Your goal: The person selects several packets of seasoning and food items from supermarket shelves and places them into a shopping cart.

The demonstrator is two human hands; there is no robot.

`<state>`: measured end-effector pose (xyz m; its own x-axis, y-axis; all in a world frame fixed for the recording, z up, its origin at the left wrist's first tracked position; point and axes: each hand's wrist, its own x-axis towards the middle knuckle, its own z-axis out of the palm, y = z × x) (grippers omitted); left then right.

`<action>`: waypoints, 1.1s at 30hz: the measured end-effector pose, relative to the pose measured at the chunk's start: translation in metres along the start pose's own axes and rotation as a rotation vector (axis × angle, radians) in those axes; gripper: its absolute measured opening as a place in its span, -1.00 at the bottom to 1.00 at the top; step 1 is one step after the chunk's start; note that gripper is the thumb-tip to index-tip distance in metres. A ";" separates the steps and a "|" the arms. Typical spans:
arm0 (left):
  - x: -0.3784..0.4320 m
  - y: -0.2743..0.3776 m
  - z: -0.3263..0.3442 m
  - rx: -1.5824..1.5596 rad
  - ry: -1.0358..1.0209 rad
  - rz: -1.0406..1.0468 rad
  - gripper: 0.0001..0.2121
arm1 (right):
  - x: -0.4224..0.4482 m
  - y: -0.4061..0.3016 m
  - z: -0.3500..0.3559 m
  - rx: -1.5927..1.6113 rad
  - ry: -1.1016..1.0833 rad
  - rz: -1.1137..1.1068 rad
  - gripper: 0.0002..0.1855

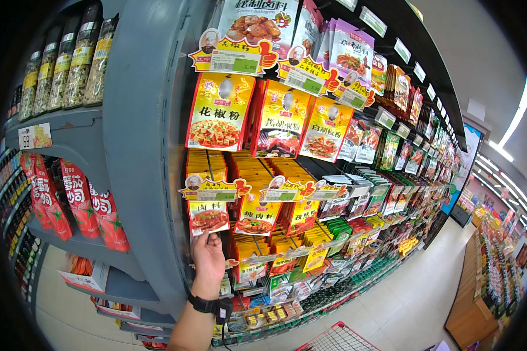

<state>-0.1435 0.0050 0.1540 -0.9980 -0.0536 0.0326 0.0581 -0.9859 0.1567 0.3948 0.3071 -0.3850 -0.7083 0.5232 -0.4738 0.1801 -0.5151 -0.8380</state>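
Observation:
My left hand (208,256) reaches up to a hanging seasoning packet (209,218) with a picture of cooked meat on its front. The fingers are bent at the packet's lower edge and appear to pinch it; part of the fingertips is hidden. A black strap with a small device (208,305) circles the wrist, and a cable hangs from it. To the right of that packet hang a yellow-and-red seasoning packet (254,215) and a similar one (304,216). Printed price tags (215,194) stand in front of the packets. My right hand is out of view.
A grey shelf upright (136,131) rises left of my hand. Beyond it are glass spice jars (80,61) and red tomato sauce pouches (77,197). Larger packets (219,112) hang above. A shopping cart (338,338) stands at the lower right, on the tiled floor (395,302).

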 end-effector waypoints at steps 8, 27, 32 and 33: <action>-0.039 0.007 0.010 0.090 -0.117 -0.201 -0.94 | -0.023 0.017 0.022 0.234 0.133 0.094 -0.78; -0.129 0.018 -0.062 0.612 -0.296 -0.169 -0.70 | -0.032 -0.136 0.189 -0.696 0.023 -0.185 -0.65; -0.135 0.005 -0.072 0.944 -0.861 0.095 -0.80 | -0.078 -0.243 0.277 -0.172 -0.223 -0.113 -0.63; -0.136 -0.001 -0.066 1.088 -1.068 0.348 -0.83 | -0.110 -0.279 0.304 -0.122 -0.307 -0.126 -0.59</action>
<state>-0.0096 0.0030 0.0837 -0.4817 0.3519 0.8026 0.7329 -0.3403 0.5891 0.2152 0.1869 -0.0163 -0.8990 0.3397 -0.2763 0.1451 -0.3644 -0.9199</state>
